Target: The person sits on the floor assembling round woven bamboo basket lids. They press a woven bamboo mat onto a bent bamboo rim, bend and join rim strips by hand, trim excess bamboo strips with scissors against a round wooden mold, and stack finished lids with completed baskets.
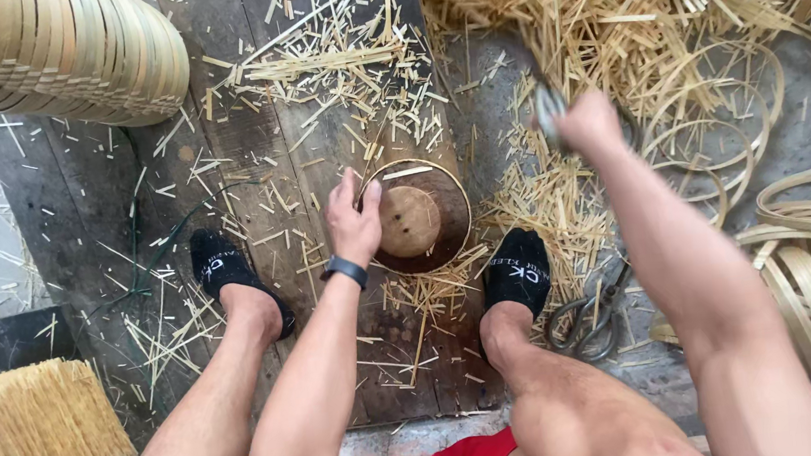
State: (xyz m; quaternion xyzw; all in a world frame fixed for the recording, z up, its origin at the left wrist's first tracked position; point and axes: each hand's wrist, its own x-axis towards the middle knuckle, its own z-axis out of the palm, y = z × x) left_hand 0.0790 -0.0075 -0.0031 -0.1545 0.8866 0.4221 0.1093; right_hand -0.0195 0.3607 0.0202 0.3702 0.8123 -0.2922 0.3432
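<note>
Your left hand (354, 225) reaches down, fingers pinching the bamboo hoop (417, 169) around the round wooden block (411, 220) between your feet. Your raised right hand (586, 121) is fisted around a blurred metal tool (546, 103).

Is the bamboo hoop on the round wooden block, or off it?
On it: the bamboo hoop rings the wooden block, and the left hand touches its rim.

I see a pale bamboo hoop (417, 170) around a smooth matt wooden block (411, 220), on rough dark floorboards (249, 144) strewn with dry bamboo splinters (543, 210). Dull grey metal shears (588, 321) lie nearby.
</note>
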